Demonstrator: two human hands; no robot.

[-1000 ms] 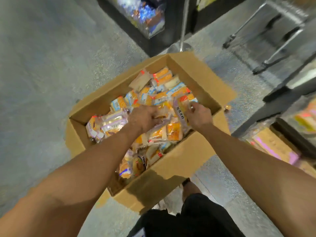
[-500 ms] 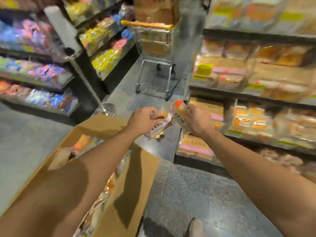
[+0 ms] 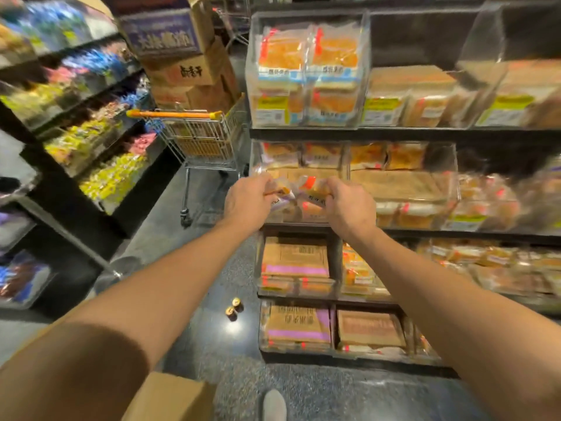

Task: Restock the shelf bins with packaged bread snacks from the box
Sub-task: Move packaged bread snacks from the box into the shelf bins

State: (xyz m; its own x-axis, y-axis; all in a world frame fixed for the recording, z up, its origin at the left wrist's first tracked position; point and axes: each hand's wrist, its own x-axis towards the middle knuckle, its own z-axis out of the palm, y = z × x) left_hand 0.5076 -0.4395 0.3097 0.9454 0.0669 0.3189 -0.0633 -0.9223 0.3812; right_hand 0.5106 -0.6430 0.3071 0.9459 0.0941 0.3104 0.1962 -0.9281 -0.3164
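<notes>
Speckled dark flooring (image 3: pixel 303 387) runs down a shop aisle, with the clear shelf bin (image 3: pixel 299 180) on the second tier as the fixed mark for everything else. Far left of that bin, blurred shelves of bright wrapped sweets (image 3: pixel 91 165) slope along a black rack. Nearer, still left of the bin, stands a wire shopping trolley (image 3: pixel 198 141) with an orange handle, and behind it a stack of cardboard cartons (image 3: pixel 188 65). Below and left of the bin, two small round gold items (image 3: pixel 234 306) lie on the floor, and at the bottom edge a corner of the cardboard box (image 3: pixel 170 396) shows beside a grey shoe tip (image 3: pixel 274 404). At the bin's front opening the left hand (image 3: pixel 249 202) has its fingers curled round a packaged bread snack (image 3: pixel 280 192), and just to the right of it the right hand (image 3: pixel 349 205) grips a second snack packet (image 3: pixel 314 196) with fingers curled; the two packets sit between the hands, touching or nearly so, at the bin's mouth. Whether the packets rest on the stock inside cannot be told. Above the bin, a taller clear bin (image 3: pixel 306 74) holds orange packets stacked upright. Below it, lower bins (image 3: pixel 296 265) hold brown cartons with purple stripes. Right of the bin, further bins of bread packets (image 3: pixel 403 183) stretch away into blur.
</notes>
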